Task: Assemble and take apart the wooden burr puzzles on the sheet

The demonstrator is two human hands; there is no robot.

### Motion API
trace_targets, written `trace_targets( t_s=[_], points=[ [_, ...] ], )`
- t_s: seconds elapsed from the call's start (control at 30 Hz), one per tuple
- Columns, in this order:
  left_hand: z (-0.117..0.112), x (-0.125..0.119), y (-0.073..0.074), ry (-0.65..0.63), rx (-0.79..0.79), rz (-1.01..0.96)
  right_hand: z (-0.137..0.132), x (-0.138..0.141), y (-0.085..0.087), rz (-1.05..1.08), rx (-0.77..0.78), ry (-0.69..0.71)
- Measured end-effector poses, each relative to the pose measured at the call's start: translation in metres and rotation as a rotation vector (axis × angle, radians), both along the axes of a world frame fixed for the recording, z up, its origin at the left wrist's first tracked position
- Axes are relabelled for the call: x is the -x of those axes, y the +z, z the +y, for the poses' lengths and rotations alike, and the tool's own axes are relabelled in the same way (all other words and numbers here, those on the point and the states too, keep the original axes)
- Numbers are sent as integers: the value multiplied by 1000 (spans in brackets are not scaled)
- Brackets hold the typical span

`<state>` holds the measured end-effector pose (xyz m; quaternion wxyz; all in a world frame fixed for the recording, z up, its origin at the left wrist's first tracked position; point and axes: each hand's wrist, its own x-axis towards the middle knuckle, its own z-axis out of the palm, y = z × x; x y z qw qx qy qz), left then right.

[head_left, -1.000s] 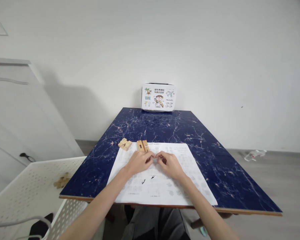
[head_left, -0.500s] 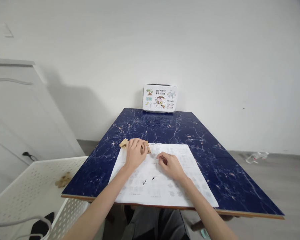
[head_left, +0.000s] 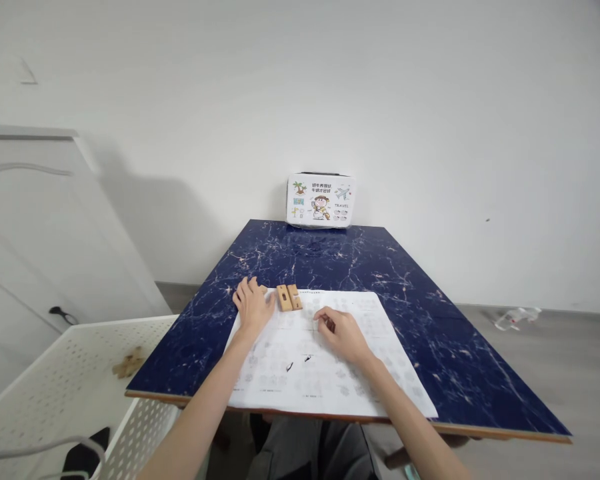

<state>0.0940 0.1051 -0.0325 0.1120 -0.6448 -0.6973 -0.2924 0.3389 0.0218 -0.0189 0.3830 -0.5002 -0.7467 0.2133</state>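
Note:
Two flat wooden puzzle pieces [head_left: 289,297] with slots lie side by side on the far left part of the printed sheet [head_left: 320,373]. My left hand [head_left: 253,307] is just left of them, fingers spread, over more wooden pieces [head_left: 263,289] that it mostly covers. Only a bit of these shows beside the thumb. My right hand [head_left: 341,332] rests on the middle of the sheet with its fingers curled and pinched together. Whether anything is between those fingertips is hidden.
A white case [head_left: 320,201] with cartoon prints stands against the wall at the back of the blue marbled table [head_left: 330,257]. Lower left, a white perforated rack [head_left: 90,353] holds more wooden pieces [head_left: 129,363]. A clear plastic item [head_left: 517,319] lies on the floor at right.
My left hand has moved left off the two slotted wooden pieces, uncovering them, and now covers the pieces farther left. The right hand stays in place.

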Motion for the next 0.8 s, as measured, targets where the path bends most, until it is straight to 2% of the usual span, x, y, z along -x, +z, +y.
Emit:
trace_targets(
  t_s=[0.43,0.57,0.67,0.73,0.8],
  points=[
    [-2,6,11,22,46,20,0,0,-1,-1,-3,-1],
    [-6,4,18,-16,-45,-23,0,0,-1,-1,-4,-5],
    [-12,-4,25,-167,-144,-88,2,0,-2,-5,-9,-29],
    [-19,-13,29,-344,-138,-127,4,-1,-3,-5,-12,-77],
    [-27,-23,33,-562,-64,-139,7,-3,-5,4,-8,-153]
  ],
)
